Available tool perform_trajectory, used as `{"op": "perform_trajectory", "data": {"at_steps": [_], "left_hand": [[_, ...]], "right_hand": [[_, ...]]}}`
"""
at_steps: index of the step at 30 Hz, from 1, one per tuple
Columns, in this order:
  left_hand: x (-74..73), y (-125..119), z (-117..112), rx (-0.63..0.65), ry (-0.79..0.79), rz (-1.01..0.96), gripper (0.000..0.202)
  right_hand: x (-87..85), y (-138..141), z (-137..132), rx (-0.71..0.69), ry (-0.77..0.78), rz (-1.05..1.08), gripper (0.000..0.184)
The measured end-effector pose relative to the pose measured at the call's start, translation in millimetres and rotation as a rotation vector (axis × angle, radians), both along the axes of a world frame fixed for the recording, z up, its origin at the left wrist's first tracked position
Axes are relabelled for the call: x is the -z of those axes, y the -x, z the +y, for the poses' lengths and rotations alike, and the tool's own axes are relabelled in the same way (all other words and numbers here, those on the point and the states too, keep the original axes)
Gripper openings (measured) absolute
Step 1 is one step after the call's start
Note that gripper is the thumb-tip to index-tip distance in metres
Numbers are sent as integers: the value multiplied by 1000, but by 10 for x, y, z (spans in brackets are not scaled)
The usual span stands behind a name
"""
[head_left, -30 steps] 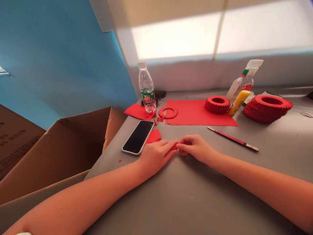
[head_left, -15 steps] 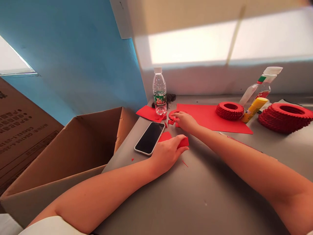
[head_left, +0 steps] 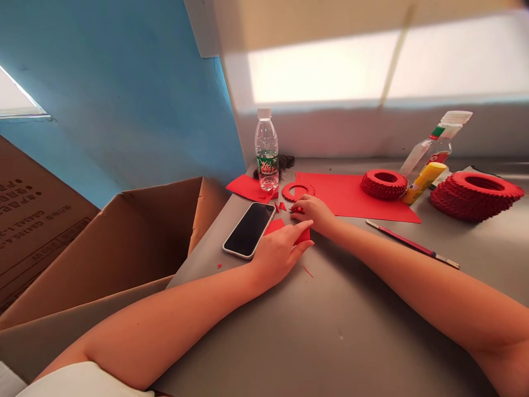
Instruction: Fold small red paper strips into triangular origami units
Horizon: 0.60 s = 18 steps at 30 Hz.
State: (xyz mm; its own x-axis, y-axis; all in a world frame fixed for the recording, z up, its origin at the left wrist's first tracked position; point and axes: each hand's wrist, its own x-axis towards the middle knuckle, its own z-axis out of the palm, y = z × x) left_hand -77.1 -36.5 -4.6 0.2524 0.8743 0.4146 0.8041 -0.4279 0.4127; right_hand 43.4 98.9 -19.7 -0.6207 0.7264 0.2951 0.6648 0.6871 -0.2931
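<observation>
My left hand (head_left: 276, 251) is closed on a folded piece of red paper (head_left: 304, 235), thumb below and fingers above. Another part of red paper (head_left: 274, 225) shows behind that hand, beside the phone. Just beyond it, my right hand (head_left: 316, 214) has its fingers curled around small red paper scraps (head_left: 296, 209), partly hidden by the fingertips. A flat red toothed paper ring (head_left: 287, 191) lies behind my right hand. More loose red scraps (head_left: 282, 206) are to the left of its fingertips.
A phone (head_left: 249, 230) lies left of my hands, with a clear bottle (head_left: 267, 157) behind. To the right are a red sheet (head_left: 330, 193), stacked toothed rings (head_left: 383, 184), a glue stick (head_left: 425, 182) and a craft knife (head_left: 409, 242). An open carton (head_left: 157, 237) stands beside the table.
My right hand has moved back from the toothed ring towards my left hand, bringing small red scraps along. The ring and the craft knife now show more fully. My left hand keeps its hold.
</observation>
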Motion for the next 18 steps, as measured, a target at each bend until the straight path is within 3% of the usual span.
{"op": "perform_trajectory", "data": {"at_steps": [9,14,18], "left_hand": [[-28,-13,-21,-4,-15,-19,35],[-36,-9,-16,12,9,-51,33],[-32,-4,-9,27,45,-73,30]], "right_hand": [[-115,-218,-354,27,62,176,33],[-291,-522,-646,31,525,539,31],[-363,-645,-804,52,686,724,22]]}}
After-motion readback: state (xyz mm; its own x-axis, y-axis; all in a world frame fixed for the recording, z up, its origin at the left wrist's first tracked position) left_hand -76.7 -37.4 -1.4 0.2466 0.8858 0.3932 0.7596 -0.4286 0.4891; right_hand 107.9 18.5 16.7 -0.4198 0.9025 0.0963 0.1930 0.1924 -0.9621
